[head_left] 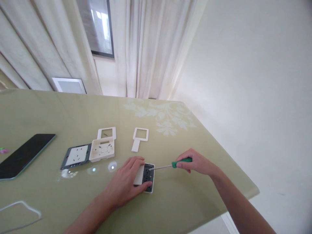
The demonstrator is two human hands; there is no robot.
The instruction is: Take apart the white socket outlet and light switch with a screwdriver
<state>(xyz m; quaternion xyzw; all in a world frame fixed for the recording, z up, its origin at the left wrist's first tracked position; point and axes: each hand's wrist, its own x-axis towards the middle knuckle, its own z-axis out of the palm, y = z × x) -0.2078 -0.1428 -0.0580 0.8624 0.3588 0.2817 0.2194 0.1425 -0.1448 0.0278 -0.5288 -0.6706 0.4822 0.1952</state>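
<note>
A wall switch (148, 177) lies near the middle of the table, its white rocker to the left and a dark grey inner part exposed on the right. My left hand (125, 178) grips it from the left, thumb at the near edge and fingers at the far side. In my right hand (195, 162) is a green-handled screwdriver (181, 162), held almost level. Its metal tip touches the dark part of the switch. Beyond the switch lie a white cover frame (148, 134) and a small white strip (136, 146).
On the left are a grey-edged socket panel (77, 155), a white back box (102, 150), another white frame (114, 131) with a small screw-like piece, and a dark phone (26, 156). A white cord (20, 203) lies near left. The table's right edge (219, 152) runs beside a white wall.
</note>
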